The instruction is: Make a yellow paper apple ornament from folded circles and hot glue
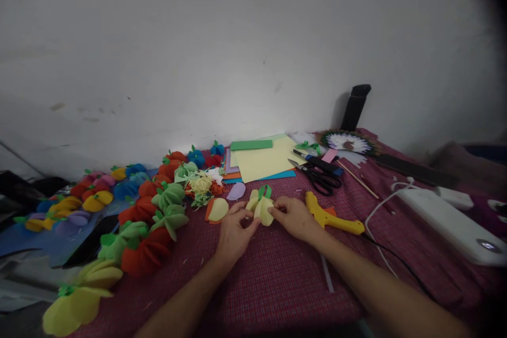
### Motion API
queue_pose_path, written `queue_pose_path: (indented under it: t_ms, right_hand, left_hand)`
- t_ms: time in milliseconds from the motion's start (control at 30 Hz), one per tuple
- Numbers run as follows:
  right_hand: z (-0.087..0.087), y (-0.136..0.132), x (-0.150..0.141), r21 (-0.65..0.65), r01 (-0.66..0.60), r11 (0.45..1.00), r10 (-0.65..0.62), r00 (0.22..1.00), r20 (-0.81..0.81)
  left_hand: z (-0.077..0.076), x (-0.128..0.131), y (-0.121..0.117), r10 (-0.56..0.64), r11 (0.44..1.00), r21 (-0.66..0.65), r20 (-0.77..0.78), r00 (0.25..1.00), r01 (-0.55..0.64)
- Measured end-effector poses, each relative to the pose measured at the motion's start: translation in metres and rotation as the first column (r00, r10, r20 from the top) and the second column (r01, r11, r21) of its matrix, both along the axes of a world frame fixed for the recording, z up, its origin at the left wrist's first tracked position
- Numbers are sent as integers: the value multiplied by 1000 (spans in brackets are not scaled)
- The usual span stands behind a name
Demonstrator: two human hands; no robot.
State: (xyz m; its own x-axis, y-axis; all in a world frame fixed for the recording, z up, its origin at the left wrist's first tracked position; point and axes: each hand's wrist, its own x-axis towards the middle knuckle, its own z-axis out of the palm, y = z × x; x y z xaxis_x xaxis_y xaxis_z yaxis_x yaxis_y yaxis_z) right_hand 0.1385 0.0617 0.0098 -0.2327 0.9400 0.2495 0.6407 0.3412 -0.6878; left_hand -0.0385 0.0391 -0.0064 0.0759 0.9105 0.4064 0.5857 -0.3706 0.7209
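Between my two hands is a pale yellow paper pumpkin (264,211) with a green ribbon loop (264,192) on top. My left hand (236,227) pinches its left petals between thumb and fingers. On the other side, my right hand (295,216) grips the right edge with thumb and forefinger. Just left of my left hand lie a pale yellow paper circle (218,209) on orange pieces and a lilac paper piece (236,191). A yellow glue gun (336,219) rests close by my right hand.
Finished paper pumpkins (146,253) in several colours crowd the left side. Paper sheets (265,161) lie at the back, with black scissors (319,177) and a cutter (325,162) beside them. At right, a white power box (447,222) and cables sit on the red checked cloth (277,285).
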Motion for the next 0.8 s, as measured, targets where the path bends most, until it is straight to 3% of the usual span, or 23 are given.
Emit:
queue_pose_path:
  t_ms: [133, 333, 600, 800]
  right_hand:
    - [-2, 4, 2, -88, 25, 996, -33, 996, -80]
    - [-2, 3, 3, -79, 4, 997, -15, 991, -133]
    - [-2, 3, 4, -102, -11, 995, -5, 988, -152]
    - [-3, 4, 4, -105, -19, 994, 3, 988, -155]
  left_hand:
    - [0, 0, 0, -30, 1000, -4, 28, 999, 30]
    - [2, -2, 5, 46, 997, -62, 103, 994, -40]
    - [0, -2, 8, 40, 984, -178, 185, 982, -6]
    - [-4, -1, 10, 44, 985, -174, 190, 981, -10]
